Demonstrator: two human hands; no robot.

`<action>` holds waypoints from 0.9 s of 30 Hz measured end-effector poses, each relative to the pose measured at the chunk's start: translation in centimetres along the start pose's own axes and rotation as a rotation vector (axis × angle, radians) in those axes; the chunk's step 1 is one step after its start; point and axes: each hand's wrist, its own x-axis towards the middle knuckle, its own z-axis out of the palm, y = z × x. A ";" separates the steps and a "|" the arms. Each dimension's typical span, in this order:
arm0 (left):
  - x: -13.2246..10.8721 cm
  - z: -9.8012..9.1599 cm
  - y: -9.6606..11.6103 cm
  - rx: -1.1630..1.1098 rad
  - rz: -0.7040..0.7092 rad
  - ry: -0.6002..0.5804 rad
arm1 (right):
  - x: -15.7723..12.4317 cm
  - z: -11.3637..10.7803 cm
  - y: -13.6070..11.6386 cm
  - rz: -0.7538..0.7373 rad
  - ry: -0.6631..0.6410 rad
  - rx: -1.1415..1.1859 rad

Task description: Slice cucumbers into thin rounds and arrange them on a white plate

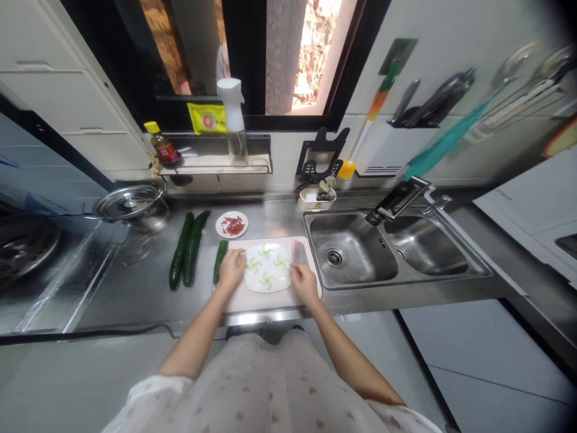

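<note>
A white plate (278,282) lies over a white cutting board (243,304) in front of me. Thin pale-green cucumber slices (267,280) are laid on it in several pinwheel shapes. At the plate's left rim, my left hand (231,269) is closed with its fingertips on the edge. My right hand (303,281) pinches the opposite rim. Behind the right hand, a knife blade (298,251) rests on the board, its handle not visible. A cut piece of cucumber (220,260) lies beside my left hand, partly on the board's left edge.
Two whole cucumbers (189,249) lie on the steel counter to the left. A small plate of chopped red bits (233,225) stands behind the board. The double sink (356,258) is to the right, a lidded steel pot (135,207) at the back left.
</note>
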 end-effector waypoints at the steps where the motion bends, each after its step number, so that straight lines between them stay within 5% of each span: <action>1: 0.0 -0.1 -0.1 -0.034 -0.018 0.041 | 0.0 0.1 -0.1 0.001 0.004 0.002; 10: 1.0 -0.5 -1.0 -0.215 -0.131 0.269 | 0.3 0.6 -1.2 -0.039 0.008 0.036; 17: 4.8 -0.8 -2.4 -0.179 -0.262 0.355 | 0.4 0.0 -1.8 -0.037 0.006 0.082; 27: 10.4 -1.6 -4.4 0.134 -0.403 0.154 | 0.5 -0.3 -1.3 0.000 -0.035 0.053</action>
